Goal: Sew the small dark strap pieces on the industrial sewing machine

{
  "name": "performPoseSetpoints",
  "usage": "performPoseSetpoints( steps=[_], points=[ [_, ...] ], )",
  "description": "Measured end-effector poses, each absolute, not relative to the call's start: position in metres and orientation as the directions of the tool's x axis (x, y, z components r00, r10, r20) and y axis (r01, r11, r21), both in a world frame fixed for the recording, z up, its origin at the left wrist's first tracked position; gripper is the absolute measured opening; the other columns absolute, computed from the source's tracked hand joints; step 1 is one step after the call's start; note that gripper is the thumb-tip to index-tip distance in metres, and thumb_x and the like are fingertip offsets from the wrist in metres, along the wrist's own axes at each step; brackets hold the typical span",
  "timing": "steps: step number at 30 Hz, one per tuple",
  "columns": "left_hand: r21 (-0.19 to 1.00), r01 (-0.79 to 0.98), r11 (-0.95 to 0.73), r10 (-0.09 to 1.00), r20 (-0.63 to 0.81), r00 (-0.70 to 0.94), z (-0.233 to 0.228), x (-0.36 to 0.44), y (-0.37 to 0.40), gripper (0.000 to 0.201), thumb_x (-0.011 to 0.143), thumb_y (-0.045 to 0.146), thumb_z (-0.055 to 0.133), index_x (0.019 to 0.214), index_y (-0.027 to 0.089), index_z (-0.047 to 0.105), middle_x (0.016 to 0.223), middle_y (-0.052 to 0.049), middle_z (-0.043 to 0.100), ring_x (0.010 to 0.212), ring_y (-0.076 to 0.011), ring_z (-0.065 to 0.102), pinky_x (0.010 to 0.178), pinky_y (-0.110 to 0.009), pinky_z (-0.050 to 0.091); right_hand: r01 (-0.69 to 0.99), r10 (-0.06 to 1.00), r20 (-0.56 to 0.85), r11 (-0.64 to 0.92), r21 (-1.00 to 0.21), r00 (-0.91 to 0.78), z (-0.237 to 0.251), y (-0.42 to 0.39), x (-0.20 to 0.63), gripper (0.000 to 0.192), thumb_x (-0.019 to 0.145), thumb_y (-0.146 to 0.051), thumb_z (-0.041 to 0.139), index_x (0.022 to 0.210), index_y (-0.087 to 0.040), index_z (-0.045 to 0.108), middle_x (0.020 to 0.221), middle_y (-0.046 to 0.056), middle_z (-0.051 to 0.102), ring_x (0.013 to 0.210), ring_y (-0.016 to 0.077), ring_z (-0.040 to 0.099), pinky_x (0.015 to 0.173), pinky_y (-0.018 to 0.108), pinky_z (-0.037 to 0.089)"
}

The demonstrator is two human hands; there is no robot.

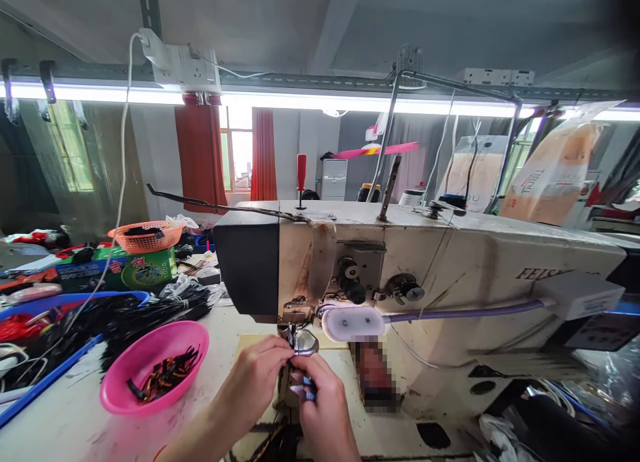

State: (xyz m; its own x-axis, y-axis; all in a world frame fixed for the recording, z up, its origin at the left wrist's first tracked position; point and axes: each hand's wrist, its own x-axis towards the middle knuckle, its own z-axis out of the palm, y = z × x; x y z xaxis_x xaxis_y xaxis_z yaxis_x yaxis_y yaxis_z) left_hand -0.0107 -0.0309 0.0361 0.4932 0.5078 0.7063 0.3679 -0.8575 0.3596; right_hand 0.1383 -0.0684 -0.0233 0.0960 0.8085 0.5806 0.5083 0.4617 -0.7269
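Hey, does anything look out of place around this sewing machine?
A red-handled screwdriver stands upright on top of the sewing machine, seemingly an odd spot for a tool. The machine's front also shows brownish streaks.

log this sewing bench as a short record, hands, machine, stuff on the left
sewing machine: pale, red-handled screwdriver upright on top
left hand: fingertips beside silver metal part; anything pinched unclear
right hand: curled around blue object
at left: pink bowl holding dark and orange pieces; orange basket, apparently on green box
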Motion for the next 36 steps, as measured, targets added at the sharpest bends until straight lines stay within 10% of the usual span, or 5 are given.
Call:
performPoseSetpoints(
  steps=[36],
  points=[
    [0.307, 0.411, -0.859, 0.486, 0.742, 0.462, 0.035, -0.008, -0.028, 0.03, 0.075, -0.002, 0.048, 0.082, 0.018, 0.07, 0.078, -0.004, 0.073, 0.071, -0.0181, 0.071, 0.065, -0.025, 0.056, 0.505, 0.819, 0.481, 0.285, -0.815, 0.313, -0.012, -0.073, 0.138, 0.029, 0.069, -0.019, 0.05, 0.083, -0.025, 0.074, 0.076, 0.0, 0.076, 0.067, 0.0203, 0.071, 0.061, 0.025, 0.052]
  ],
)
